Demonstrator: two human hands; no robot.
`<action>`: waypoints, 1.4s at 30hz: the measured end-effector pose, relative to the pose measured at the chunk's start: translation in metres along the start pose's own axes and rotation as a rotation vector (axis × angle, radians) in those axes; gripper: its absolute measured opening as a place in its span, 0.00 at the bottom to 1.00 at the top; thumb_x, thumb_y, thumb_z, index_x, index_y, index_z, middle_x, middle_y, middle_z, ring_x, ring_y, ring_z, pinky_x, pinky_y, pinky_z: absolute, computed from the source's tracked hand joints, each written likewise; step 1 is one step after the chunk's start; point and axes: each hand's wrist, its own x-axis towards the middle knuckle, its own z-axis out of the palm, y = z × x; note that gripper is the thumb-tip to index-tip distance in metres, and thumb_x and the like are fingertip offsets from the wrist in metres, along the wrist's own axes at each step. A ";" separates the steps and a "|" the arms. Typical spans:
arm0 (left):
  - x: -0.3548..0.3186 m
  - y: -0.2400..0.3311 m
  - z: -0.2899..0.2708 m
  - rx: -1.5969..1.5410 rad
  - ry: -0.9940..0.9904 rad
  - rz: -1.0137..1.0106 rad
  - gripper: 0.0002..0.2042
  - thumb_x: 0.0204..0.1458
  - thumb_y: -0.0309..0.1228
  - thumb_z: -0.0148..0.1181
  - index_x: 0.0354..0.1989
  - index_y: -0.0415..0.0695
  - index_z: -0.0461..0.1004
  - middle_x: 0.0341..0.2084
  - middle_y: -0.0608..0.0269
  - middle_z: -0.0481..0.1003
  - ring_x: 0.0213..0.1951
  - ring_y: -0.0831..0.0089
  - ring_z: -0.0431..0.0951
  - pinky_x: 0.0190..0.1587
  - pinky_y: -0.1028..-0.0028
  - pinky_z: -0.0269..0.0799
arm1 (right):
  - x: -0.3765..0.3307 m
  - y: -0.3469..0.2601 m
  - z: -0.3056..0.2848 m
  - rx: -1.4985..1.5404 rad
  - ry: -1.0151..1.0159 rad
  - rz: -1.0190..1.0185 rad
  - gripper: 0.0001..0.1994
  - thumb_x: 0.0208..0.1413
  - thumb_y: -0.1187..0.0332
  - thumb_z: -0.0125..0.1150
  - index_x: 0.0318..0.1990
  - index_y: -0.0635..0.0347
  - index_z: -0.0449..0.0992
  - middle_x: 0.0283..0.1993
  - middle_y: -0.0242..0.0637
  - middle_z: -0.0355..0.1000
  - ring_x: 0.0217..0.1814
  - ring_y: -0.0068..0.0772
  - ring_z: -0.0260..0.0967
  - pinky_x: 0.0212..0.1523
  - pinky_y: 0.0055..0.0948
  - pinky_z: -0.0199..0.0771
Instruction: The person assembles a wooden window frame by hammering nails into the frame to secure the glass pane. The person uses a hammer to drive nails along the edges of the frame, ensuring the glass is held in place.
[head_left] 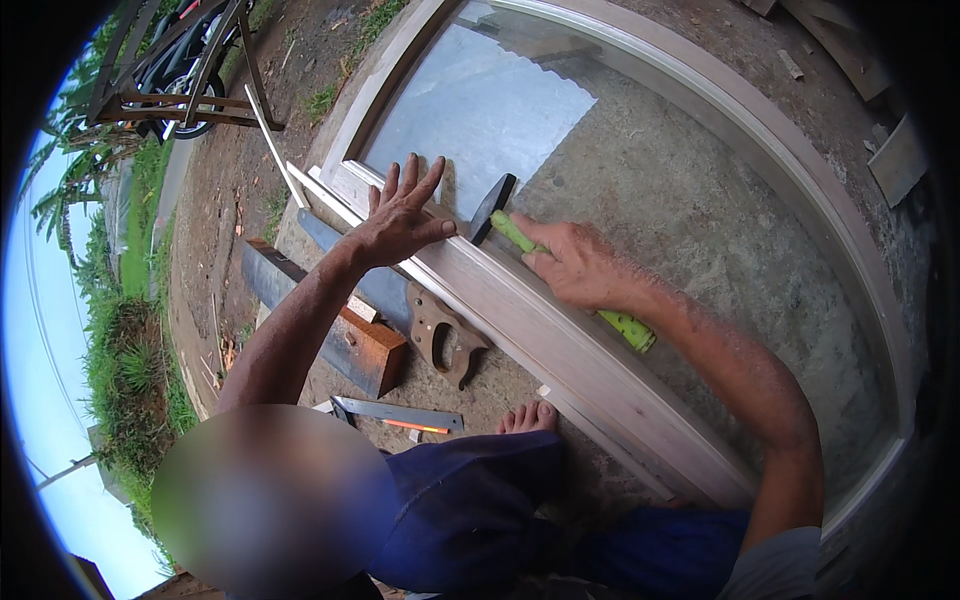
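My right hand [578, 262] is wrapped round the bright green handle of a hammer [627, 329]. The hammer's dark head lies low over the glass pane [690, 250], just inside the near rail of a pale wooden frame [600, 345]. My left hand [400, 218] rests on that rail with its fingers spread, its thumb pointing toward the hammer head. Whether the palm presses on a thin strip there is hidden. A thin white wooden strip [312, 188] sticks out past the frame's corner, left of my left hand.
Beside the rail lie a handsaw [432, 325] with a wooden handle, a thick wooden block [375, 352], a metal try square [400, 412] and an orange pencil [414, 427]. My bare foot [528, 417] is close to the rail. A wooden trestle [190, 105] and a motorbike stand far left.
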 end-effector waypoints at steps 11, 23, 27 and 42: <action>0.017 0.026 0.011 -0.013 0.004 0.011 0.52 0.54 0.68 0.58 0.81 0.62 0.36 0.79 0.41 0.27 0.77 0.39 0.21 0.73 0.34 0.20 | -0.039 0.014 -0.038 0.114 0.084 -0.050 0.28 0.69 0.66 0.48 0.75 0.61 0.60 0.28 0.42 0.74 0.21 0.32 0.70 0.27 0.36 0.77; -0.021 0.349 0.067 -0.209 0.404 0.376 0.15 0.62 0.27 0.61 0.57 0.41 0.77 0.60 0.47 0.74 0.62 0.52 0.74 0.65 0.56 0.69 | -0.476 0.066 -0.199 0.131 0.643 -0.154 0.23 0.71 0.68 0.53 0.70 0.65 0.66 0.20 0.25 0.64 0.15 0.14 0.63 0.14 0.21 0.68; -0.043 0.537 0.128 -0.512 0.172 0.587 0.06 0.60 0.25 0.63 0.44 0.39 0.80 0.38 0.56 0.82 0.41 0.64 0.84 0.46 0.65 0.78 | -0.587 0.050 -0.215 0.025 0.867 -0.193 0.25 0.70 0.66 0.54 0.70 0.66 0.66 0.20 0.28 0.66 0.15 0.16 0.66 0.14 0.21 0.71; -0.112 0.971 0.230 0.049 -0.146 1.199 0.08 0.59 0.31 0.60 0.41 0.40 0.80 0.38 0.48 0.81 0.43 0.53 0.83 0.46 0.59 0.79 | -0.939 0.056 -0.231 0.100 0.939 -0.581 0.15 0.73 0.66 0.49 0.46 0.75 0.71 0.19 0.32 0.69 0.14 0.17 0.67 0.13 0.21 0.75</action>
